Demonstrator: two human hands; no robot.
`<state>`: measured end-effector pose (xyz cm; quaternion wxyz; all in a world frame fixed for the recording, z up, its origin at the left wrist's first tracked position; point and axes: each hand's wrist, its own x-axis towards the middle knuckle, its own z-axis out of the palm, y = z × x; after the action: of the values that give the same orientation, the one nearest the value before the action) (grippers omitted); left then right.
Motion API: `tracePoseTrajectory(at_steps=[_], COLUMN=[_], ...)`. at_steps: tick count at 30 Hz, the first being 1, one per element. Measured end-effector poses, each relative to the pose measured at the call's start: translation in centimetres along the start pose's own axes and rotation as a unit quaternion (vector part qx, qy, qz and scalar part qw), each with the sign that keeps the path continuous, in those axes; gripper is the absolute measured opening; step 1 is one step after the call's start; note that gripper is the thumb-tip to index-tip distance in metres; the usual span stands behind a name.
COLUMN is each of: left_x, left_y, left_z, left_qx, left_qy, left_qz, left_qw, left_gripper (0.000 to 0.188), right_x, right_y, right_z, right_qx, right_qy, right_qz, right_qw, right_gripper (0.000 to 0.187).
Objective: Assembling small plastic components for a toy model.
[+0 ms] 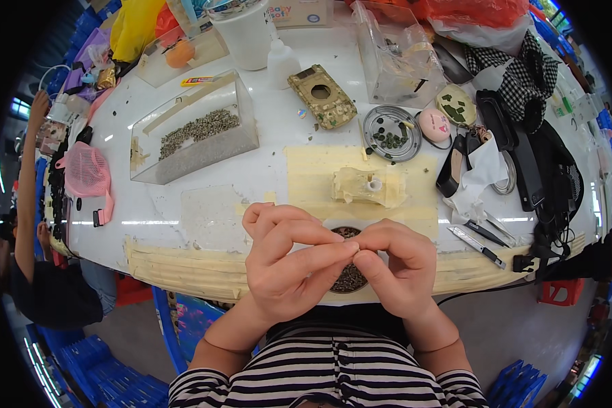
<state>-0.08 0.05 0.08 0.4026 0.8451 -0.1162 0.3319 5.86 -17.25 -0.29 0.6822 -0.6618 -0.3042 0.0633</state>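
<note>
My left hand (285,265) and my right hand (402,268) meet fingertip to fingertip near the table's front edge. Both are closed in a pinch, and whatever sits between the fingertips is too small to name. Beneath them is a round dish (349,288) of small brownish-grey bits, partly covered by my fingers. Just beyond the hands, a block wrapped in cream masking tape (368,187) with a white peg in it rests on a taped patch. Farther off lies a camouflage model tank hull (321,96) with a round hole in its top.
A clear bin (196,160) of grey pieces stands left; a pink mesh basket (87,170) lies beyond it. Right are a round tray (392,134) of dark green parts, a pink round case (434,126), a utility knife (476,246) and tweezers. Another person (54,292) sits far left.
</note>
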Motion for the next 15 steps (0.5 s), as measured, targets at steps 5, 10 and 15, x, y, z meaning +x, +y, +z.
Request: tracePoseTrajectory(at_steps=[5,10,15], left_x=[0.0,-0.1,-0.1], left_y=[0.1,0.1,-0.1], left_z=[0.0,0.4,0.5], left_qx=[0.015,0.046,0.037], left_qy=[-0.006,0.005,0.027], left_qz=[0.009,-0.011,-0.028], left_qw=[1.0,0.999,0.999], left_gripper=[0.029,0.026,0.024], right_x=[-0.2,-0.1,0.1], right_y=[0.0,-0.3,-0.2], right_z=[-0.2,0.5,0.9], right_qx=[0.087,-0.138,-0.187], right_qy=[-0.005,0.068,0.07], right_qz=[0.068,-0.097,-0.178], right_qw=[0.994,0.983,0.964], right_gripper=[0.015,0.021,0.026])
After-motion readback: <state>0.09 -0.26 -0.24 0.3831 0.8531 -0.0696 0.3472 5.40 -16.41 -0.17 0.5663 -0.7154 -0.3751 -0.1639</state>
